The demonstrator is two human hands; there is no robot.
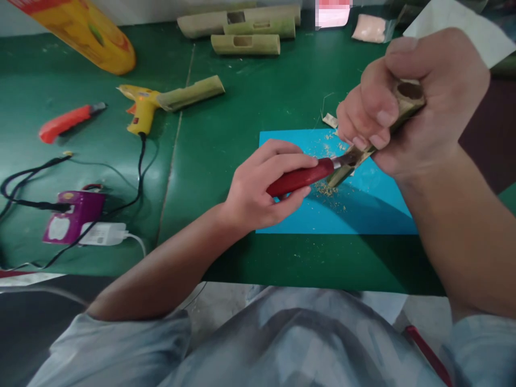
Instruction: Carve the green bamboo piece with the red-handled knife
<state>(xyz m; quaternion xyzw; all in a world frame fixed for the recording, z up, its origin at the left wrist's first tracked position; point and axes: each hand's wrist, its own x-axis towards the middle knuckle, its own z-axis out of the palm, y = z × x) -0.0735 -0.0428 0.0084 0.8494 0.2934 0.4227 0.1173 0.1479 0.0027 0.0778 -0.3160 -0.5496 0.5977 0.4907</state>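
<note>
My left hand (262,185) is closed around the red handle of a carving tool (302,177), whose metal end goes into a cut in a bamboo tube (342,174). The exact shape of the blade is hidden in the bamboo. Wrapped round the upper part of that tube is my right hand (415,97), holding it tilted, with its hollow upper end showing by the thumb. Beneath both hands lies a blue sheet (379,215), sprinkled with bamboo shavings (328,189).
Several cut bamboo pieces (245,45) lie at the back. A yellow glue gun (143,105) touches another bamboo piece (195,94). At left are a red utility knife (70,121), a purple power box (74,217), cables and a yellow bottle (92,35). A small packet (370,28) lies at back right.
</note>
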